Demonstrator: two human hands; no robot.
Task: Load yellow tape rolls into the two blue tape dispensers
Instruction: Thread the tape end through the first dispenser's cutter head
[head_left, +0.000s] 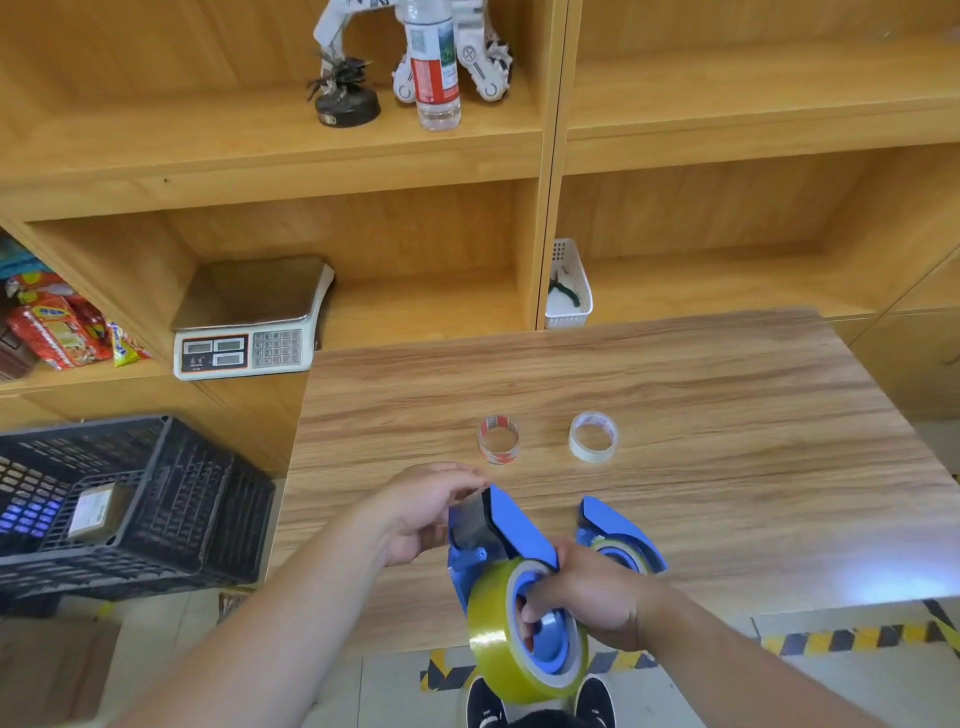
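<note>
I hold a blue tape dispenser above the table's front edge, with a yellow tape roll seated on its hub. My left hand pinches the free end of the tape at the dispenser's front. My right hand grips the dispenser from the right, fingers inside the roll's core. The second blue dispenser lies on the table just right of my right hand, with a yellow roll in it, partly hidden by that hand.
Two small tape rings stand on the wooden table: a red-printed one and a whitish one. A black crate sits at the left, a scale and a white basket on the shelves behind.
</note>
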